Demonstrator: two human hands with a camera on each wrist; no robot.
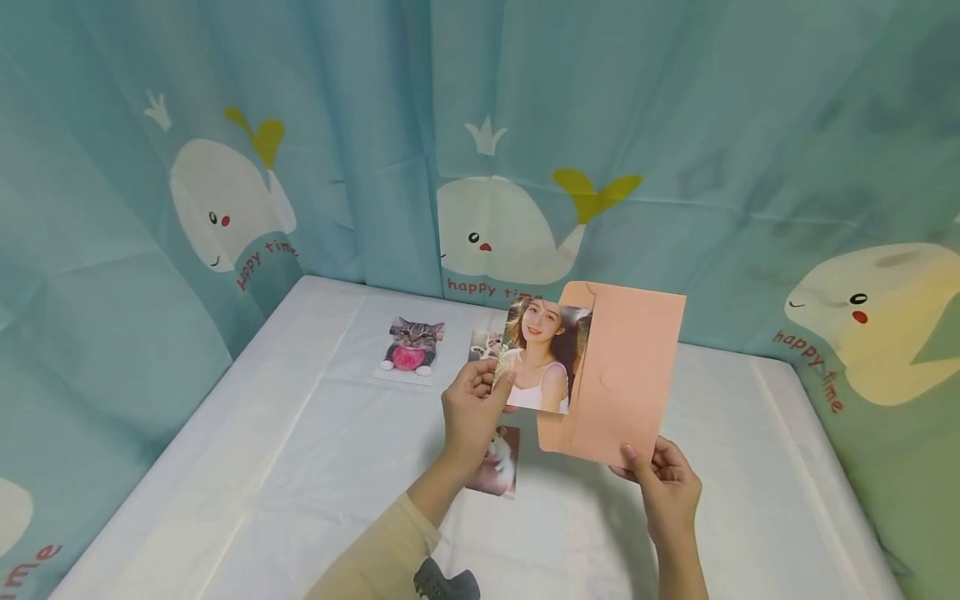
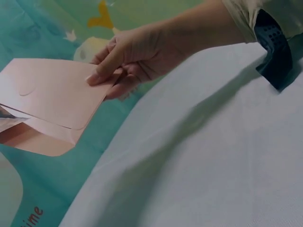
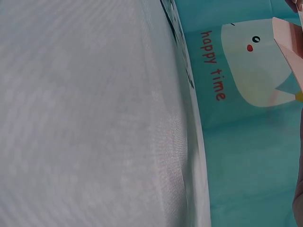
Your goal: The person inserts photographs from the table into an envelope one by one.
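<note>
My left hand (image 1: 476,408) pinches a portrait photo (image 1: 542,354) of a long-haired person in a white top, thumb on its lower left side. My right hand (image 1: 667,483) grips a pink envelope (image 1: 633,375) by its lower right corner, thumb in front. Both are held up above the table. The envelope's flap side faces left, and the photo overlaps it, with the photo's right edge at the mouth. In the left wrist view the envelope (image 2: 57,90) shows its opening, a sliver of photo (image 2: 9,119) at it. The right wrist view catches only the envelope's edge (image 3: 289,45).
On the white-covered table (image 1: 315,467) lie a cat photo with a pink ball (image 1: 410,350), another cat photo (image 1: 483,343) partly hidden behind the left hand, and a hamster photo (image 1: 498,462) by the left wrist. A blue whale-print curtain (image 1: 375,150) surrounds the table's back and sides.
</note>
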